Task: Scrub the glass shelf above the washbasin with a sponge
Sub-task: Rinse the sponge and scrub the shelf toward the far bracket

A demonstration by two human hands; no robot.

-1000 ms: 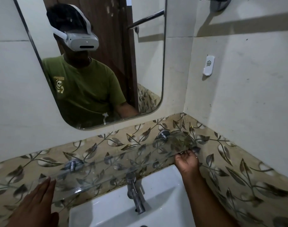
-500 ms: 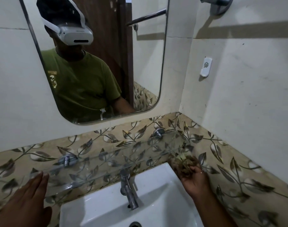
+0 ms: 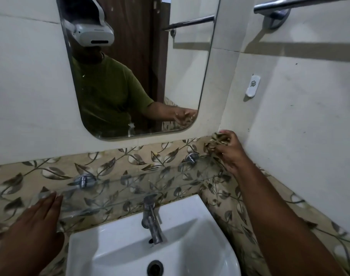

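Observation:
The clear glass shelf (image 3: 142, 182) runs along the leaf-patterned tile band above the white washbasin (image 3: 190, 242), held by two chrome brackets. My right hand (image 3: 229, 150) is raised over the shelf's right end near the wall corner, its fingers closed around a crumpled brownish sponge (image 3: 216, 141). The sponge is just above the glass; whether it touches is unclear. My left hand (image 3: 36, 222) lies flat, fingers together, with the fingertips on the shelf's left end, holding nothing.
A chrome tap (image 3: 151, 220) rises at the basin's back edge, right under the shelf. The mirror (image 3: 130, 66) hangs above and shows a person in a green shirt. A white wall hook (image 3: 253, 85) and a chrome towel bar (image 3: 301, 5) sit on the right wall.
My right hand came up from beneath the shelf's right end, now gripping the sponge above the glass at the corner. My left hand slid forward onto the shelf's left end.

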